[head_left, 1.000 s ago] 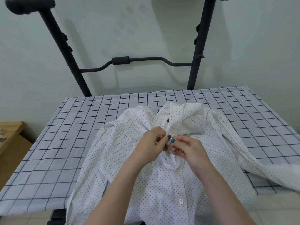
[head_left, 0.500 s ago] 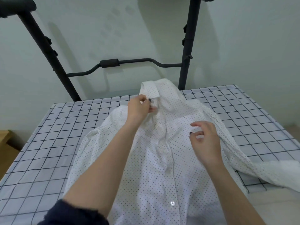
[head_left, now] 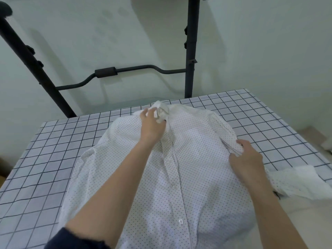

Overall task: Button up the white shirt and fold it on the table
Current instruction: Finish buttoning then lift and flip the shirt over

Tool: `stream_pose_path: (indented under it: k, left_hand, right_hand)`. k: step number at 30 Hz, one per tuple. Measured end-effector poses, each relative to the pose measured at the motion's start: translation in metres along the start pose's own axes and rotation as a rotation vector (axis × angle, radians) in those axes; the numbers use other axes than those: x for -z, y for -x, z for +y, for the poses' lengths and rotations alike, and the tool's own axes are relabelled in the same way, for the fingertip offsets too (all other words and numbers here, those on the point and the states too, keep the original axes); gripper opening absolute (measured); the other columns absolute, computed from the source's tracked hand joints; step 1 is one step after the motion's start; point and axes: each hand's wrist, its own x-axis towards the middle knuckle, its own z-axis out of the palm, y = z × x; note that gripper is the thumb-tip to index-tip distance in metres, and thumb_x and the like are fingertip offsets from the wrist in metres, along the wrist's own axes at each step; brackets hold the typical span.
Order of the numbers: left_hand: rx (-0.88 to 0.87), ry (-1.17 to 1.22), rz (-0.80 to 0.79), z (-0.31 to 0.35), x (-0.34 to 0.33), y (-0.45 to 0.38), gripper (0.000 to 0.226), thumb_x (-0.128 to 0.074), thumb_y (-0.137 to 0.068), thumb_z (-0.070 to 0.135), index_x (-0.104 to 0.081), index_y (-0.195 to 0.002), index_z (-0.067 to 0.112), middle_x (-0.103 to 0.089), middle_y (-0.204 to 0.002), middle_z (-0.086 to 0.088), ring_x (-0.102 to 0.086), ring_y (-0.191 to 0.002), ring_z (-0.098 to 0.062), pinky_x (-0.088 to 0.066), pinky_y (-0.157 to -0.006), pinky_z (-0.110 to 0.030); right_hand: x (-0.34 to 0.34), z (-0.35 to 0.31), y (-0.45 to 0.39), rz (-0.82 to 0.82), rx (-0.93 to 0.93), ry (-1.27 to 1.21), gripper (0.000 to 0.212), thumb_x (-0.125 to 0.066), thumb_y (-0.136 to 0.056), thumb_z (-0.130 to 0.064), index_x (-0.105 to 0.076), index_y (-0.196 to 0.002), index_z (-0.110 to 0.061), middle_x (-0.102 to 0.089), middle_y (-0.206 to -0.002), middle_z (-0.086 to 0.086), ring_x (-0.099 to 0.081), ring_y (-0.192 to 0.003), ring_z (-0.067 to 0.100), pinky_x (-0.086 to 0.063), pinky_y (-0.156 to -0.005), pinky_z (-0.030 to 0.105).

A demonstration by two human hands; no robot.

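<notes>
We see the white shirt (head_left: 194, 177), finely dotted, lying front up across the middle of the table (head_left: 53, 159), its collar (head_left: 162, 112) toward the far edge and its hem reaching over the near edge. The button placket (head_left: 172, 169) runs down the centre and looks closed where we can see it, with buttons visible along it. The left hand (head_left: 152, 126) reaches to the collar, fingers curled around bunched collar cloth near the far edge. The right hand (head_left: 246, 159) grips a gathered fold of fabric at the shirt's right shoulder, where the sleeve joins, fingers closed on it. The right sleeve (head_left: 296, 184) trails off toward the table's right edge and lies partly over it. A dark sleeve cuff (head_left: 71, 238) shows on the left forearm at the near edge.

The table carries a white cloth with a black grid (head_left: 269, 114), bare along the left and right sides of the shirt. Behind the far edge stands a black metal frame (head_left: 190, 51) with two posts and a bent crossbar, set against a pale wall (head_left: 260, 42). Both forearms cross over the shirt body and hide parts of it.
</notes>
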Motion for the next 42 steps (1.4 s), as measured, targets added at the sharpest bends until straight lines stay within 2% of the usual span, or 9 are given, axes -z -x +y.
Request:
stream_pose_path:
  k: [7,11,15,19,24,27,33,36,42]
  left_hand:
    - [-0.141,0.123,-0.364,0.001,-0.032,0.069,0.019,-0.055,-0.095,0.016,-0.068,-0.109,0.018,-0.067,-0.113,0.001,-0.065,-0.098,-0.013,-0.057,-0.087,-0.033]
    - [-0.083,0.212,-0.599,0.000,-0.045,0.088,0.031,-0.055,-0.094,0.017,-0.061,-0.124,0.014,-0.066,-0.116,-0.002,-0.066,-0.102,-0.016,-0.057,-0.087,-0.031]
    - [-0.035,0.172,-0.586,-0.011,-0.052,0.092,0.047,-0.059,-0.092,0.030,-0.048,-0.138,0.030,-0.060,-0.129,0.004,-0.060,-0.111,-0.012,-0.054,-0.093,-0.035]
    - [-0.020,0.095,-0.562,-0.025,-0.053,0.093,0.052,-0.059,-0.093,0.032,-0.042,-0.142,0.028,-0.052,-0.139,0.004,-0.054,-0.118,-0.011,-0.045,-0.104,-0.036]
    - [-0.030,0.093,-0.581,-0.029,-0.051,0.099,0.043,-0.058,-0.093,0.033,-0.052,-0.136,0.028,-0.055,-0.135,0.011,-0.050,-0.120,-0.004,-0.039,-0.097,-0.022]
    - [-0.041,0.093,-0.595,-0.029,-0.047,0.105,0.043,-0.059,-0.092,0.035,-0.053,-0.134,0.029,-0.054,-0.136,0.010,-0.049,-0.122,-0.004,-0.038,-0.107,-0.029]
    - [-0.097,0.188,-0.733,-0.025,-0.036,0.122,0.073,-0.070,-0.083,0.043,-0.035,-0.145,0.030,-0.037,-0.151,0.013,-0.036,-0.137,-0.004,-0.030,-0.115,-0.035]
    - [-0.074,0.314,-0.761,-0.026,-0.024,0.128,0.051,-0.069,-0.082,0.038,-0.052,-0.129,0.027,-0.059,-0.131,0.013,-0.054,-0.122,-0.007,-0.044,-0.101,-0.030]
    - [-0.011,0.538,-0.652,-0.041,0.012,0.124,0.028,-0.068,-0.087,0.023,-0.062,-0.108,0.005,-0.069,-0.101,-0.012,-0.066,-0.093,-0.021,-0.051,-0.083,-0.031]
  right_hand:
    - [-0.003,-0.039,0.020,0.069,0.289,-0.184,0.040,-0.054,-0.095,-0.011,-0.054,-0.131,-0.027,-0.068,-0.101,0.000,-0.062,-0.075,0.012,-0.048,-0.060,0.025]
    - [-0.003,-0.077,0.037,-0.208,0.503,-0.227,0.064,-0.046,-0.096,-0.002,-0.036,-0.143,-0.045,-0.054,-0.107,-0.013,-0.067,-0.079,0.002,-0.055,-0.061,0.019]
    - [-0.005,-0.076,0.036,-0.112,0.512,-0.095,0.074,-0.052,-0.093,-0.005,-0.026,-0.144,-0.052,-0.063,-0.127,0.006,-0.065,-0.066,0.020,-0.057,-0.062,0.033]
    - [-0.006,-0.037,0.033,-0.055,0.359,0.042,0.079,-0.066,-0.087,-0.018,-0.021,-0.147,-0.043,-0.039,-0.150,-0.005,-0.056,-0.114,0.017,-0.048,-0.086,0.035]
    - [-0.011,0.001,0.029,-0.020,0.141,0.220,0.020,-0.058,-0.089,-0.026,-0.063,-0.107,-0.018,-0.066,-0.097,0.004,-0.061,-0.082,0.021,-0.056,-0.070,0.037]
    - [-0.006,-0.001,0.029,0.095,0.238,0.189,0.028,-0.054,-0.093,-0.031,-0.068,-0.080,-0.010,-0.059,-0.071,0.008,-0.057,-0.072,0.024,-0.051,-0.058,0.037]
    - [0.016,-0.064,0.059,-0.174,0.437,-0.337,0.028,-0.054,-0.096,-0.034,-0.064,-0.079,-0.015,-0.067,-0.076,0.014,-0.060,-0.063,0.020,-0.045,-0.053,0.035]
    - [0.017,-0.083,0.067,-0.332,0.202,-0.757,0.021,-0.051,-0.099,-0.031,-0.069,-0.102,-0.020,-0.072,-0.108,0.005,-0.067,-0.100,0.022,-0.058,-0.075,0.042]
    - [0.008,-0.070,0.054,-0.369,-0.108,-1.216,0.027,-0.047,-0.100,-0.014,-0.057,-0.124,-0.013,-0.068,-0.113,0.008,-0.065,-0.100,0.021,-0.054,-0.075,0.035]
